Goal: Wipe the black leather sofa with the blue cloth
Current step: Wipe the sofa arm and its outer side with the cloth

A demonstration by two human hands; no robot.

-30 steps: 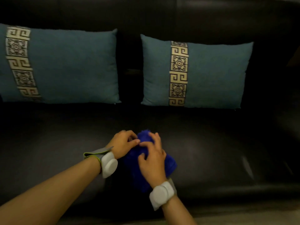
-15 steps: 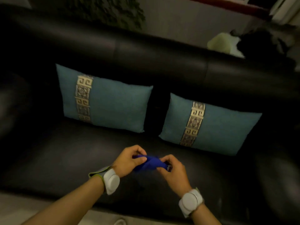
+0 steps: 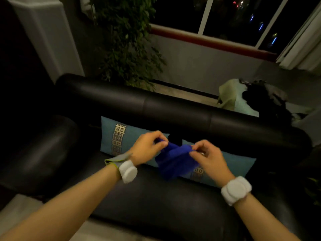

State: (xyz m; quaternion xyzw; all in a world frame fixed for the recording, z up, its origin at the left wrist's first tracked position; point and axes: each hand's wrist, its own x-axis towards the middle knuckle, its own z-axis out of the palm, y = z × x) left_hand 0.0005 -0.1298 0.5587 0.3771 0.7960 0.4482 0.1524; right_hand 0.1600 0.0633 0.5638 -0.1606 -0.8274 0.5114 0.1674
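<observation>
We hold the blue cloth (image 3: 175, 160) up in the air over the seat of the black leather sofa (image 3: 156, 202), in front of the two cushions. It is stretched between both hands and its lower part hangs down in loose folds, clear of the seat. Our left hand (image 3: 147, 147) pinches the cloth's upper left corner, thumb and fingers curled together on the fabric. Our right hand (image 3: 208, 158) pinches the upper right edge in the same way, fingertips closed on the cloth. So each grip is clamped on the cloth, and the two hands sit near one another with the fabric bridging them.

Both wrists carry white round bands: the left wristband (image 3: 127, 171) has a grey and yellow-green strap beside it, and the right wristband (image 3: 236, 189) is plain white.

Behind the cloth, a teal cushion (image 3: 119, 136) with a gold patterned stripe leans against the backrest on the left, and a second teal cushion (image 3: 238, 164) lies to the right, partly hidden by our right hand and the cloth.

Beyond the backrest stands a leafy plant (image 3: 125, 42), and further right a window (image 3: 225, 16) shows darkness with small coloured lights. A pale green fabric (image 3: 227, 96) lies on the far right behind the sofa.
</observation>
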